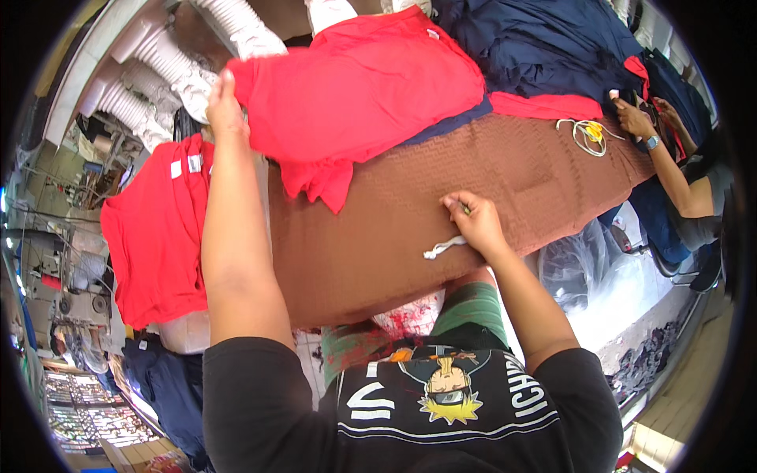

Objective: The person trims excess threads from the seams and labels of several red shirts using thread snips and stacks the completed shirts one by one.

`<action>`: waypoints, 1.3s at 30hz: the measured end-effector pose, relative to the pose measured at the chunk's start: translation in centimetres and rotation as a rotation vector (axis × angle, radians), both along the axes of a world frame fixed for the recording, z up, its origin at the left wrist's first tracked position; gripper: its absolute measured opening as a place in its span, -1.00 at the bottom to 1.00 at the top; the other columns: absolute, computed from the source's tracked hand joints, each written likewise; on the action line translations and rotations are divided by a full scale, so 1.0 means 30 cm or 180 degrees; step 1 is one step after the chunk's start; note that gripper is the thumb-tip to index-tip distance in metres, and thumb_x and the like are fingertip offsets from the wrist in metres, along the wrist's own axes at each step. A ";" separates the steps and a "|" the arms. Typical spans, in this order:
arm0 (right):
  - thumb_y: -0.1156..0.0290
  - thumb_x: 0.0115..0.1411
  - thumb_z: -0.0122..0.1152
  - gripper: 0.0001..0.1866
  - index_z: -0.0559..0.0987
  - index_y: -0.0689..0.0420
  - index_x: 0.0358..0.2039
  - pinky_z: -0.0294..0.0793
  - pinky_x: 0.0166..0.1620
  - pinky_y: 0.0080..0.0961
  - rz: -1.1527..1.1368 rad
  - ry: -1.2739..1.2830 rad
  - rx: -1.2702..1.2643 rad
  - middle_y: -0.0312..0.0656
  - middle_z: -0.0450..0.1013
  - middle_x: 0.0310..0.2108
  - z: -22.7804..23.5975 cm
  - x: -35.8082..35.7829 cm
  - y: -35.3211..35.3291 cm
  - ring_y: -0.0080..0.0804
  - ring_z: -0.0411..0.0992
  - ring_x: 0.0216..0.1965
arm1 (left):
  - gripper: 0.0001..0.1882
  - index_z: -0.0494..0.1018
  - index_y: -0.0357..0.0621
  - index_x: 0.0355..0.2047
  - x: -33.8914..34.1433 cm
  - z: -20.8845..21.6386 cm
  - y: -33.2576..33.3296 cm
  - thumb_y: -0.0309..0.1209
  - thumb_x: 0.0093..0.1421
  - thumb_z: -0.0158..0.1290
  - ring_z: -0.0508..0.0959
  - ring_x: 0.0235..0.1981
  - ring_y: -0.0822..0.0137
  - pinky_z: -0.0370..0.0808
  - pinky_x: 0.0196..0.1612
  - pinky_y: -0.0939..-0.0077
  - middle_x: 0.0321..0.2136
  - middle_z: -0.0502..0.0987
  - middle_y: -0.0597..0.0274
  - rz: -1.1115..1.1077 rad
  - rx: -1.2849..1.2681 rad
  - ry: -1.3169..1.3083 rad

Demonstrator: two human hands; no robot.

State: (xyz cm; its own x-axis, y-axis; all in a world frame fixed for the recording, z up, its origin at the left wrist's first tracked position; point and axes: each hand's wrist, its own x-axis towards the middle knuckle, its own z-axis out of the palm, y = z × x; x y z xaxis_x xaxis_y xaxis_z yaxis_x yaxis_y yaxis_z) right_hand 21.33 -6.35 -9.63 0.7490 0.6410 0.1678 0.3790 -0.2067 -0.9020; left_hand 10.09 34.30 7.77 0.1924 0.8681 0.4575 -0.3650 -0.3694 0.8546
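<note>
At the far left of the table, my left hand (226,110) is closed on the edge of a red garment (363,87) that lies bunched across the brown cloth-covered table (378,236). One corner of the garment hangs crumpled toward me. My right hand (476,222) is over the bare brown cloth, its fingers pinched together. A small greenish bit shows between them, too hidden to name. Beneath this hand a knotted white cord (443,247) lies on the cloth; I cannot tell whether it is joined to what I hold.
More red garments (162,229) with white labels are stacked at the left. Dark blue garments (544,47) are heaped at the back right. Near a co-worker's hands (635,118) lies a white cord with a yellow piece (590,135). Clear plastic (587,268) lies right of the table.
</note>
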 end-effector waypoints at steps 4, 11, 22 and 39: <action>0.32 0.27 0.08 -0.78 0.62 0.17 -0.28 0.30 -0.47 -0.67 -0.0107 0.0424 0.0773 -0.39 0.45 -0.60 -0.062 0.059 -0.025 -0.69 0.33 -0.58 | -0.74 0.47 -0.28 -0.08 -0.248 -0.005 -0.350 -0.38 0.30 0.01 0.43 -0.11 0.50 0.30 0.03 0.62 -0.16 0.50 0.32 -0.1041 0.1066 0.0330; 0.37 0.29 0.03 -0.75 0.57 0.20 -0.14 0.38 -0.32 -0.70 -0.0540 0.0535 0.1319 -0.34 0.52 -0.45 -0.054 0.064 0.012 -0.70 0.39 -0.44 | -0.78 0.53 -0.20 -0.17 -0.654 -0.552 -0.324 -0.39 0.21 0.08 0.48 -0.23 0.50 0.38 -0.09 0.60 -0.30 0.55 0.32 0.0226 0.0150 0.1944; 0.47 0.16 0.12 -0.64 0.47 0.26 -0.01 0.39 -0.01 -0.39 -0.0489 0.0098 0.0299 -0.10 0.48 -0.07 -0.064 0.028 -0.131 -0.29 0.43 -0.06 | -0.49 0.47 -0.15 -0.07 -0.444 -0.512 -0.916 -0.16 0.02 0.25 0.47 -0.05 0.07 0.40 0.03 0.30 -0.10 0.49 0.03 0.0274 0.2210 0.2910; 0.50 0.04 0.15 -0.77 0.61 0.15 -0.25 0.45 -0.16 -0.31 0.0553 -0.0900 -0.1545 -0.03 0.55 -0.33 0.223 0.166 -0.534 -0.14 0.53 -0.26 | -0.42 0.28 -0.16 0.13 -0.307 -0.120 -0.678 -0.21 0.17 0.17 0.40 0.06 0.37 0.34 0.10 0.45 -0.01 0.43 0.19 -0.0809 0.0354 0.1450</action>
State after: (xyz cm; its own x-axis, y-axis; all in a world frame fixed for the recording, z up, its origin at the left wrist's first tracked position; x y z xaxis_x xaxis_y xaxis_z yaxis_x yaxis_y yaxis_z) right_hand 26.31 -22.36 -2.94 0.5950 0.8037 0.0023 0.6563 -0.4842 -0.5786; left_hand 0.89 13.96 4.16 0.5911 0.7193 0.3651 -0.0559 -0.4150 0.9081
